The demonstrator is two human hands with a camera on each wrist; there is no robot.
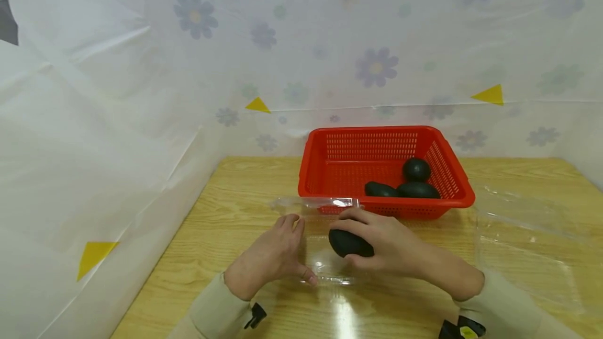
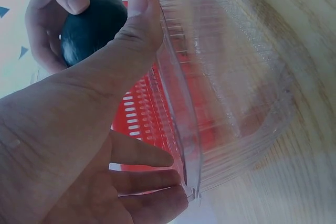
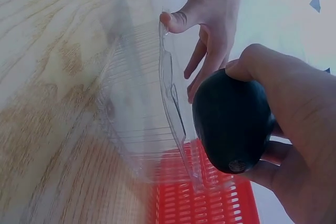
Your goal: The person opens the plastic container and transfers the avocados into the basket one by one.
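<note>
My right hand (image 1: 383, 242) grips a dark green avocado (image 1: 347, 244) from above and the side. In the right wrist view the avocado (image 3: 231, 124) is level with the rim of a clear plastic container (image 3: 139, 93), with its stem scar showing. My left hand (image 1: 278, 252) spans the container's left end, fingers spread and fairly straight. Its thumb touches the near part of the rim, and its fingertips reach the far part in the left wrist view. More dark avocados (image 1: 418, 190) lie in a red perforated basket (image 1: 386, 205) just behind the container.
A second clear plastic container (image 1: 527, 255) stands on the wooden table (image 1: 198, 234) at the right. The basket is near the back edge. A flower-patterned sheet (image 1: 301, 67) hangs behind, and plain white sheeting (image 1: 94, 145) closes off the left side.
</note>
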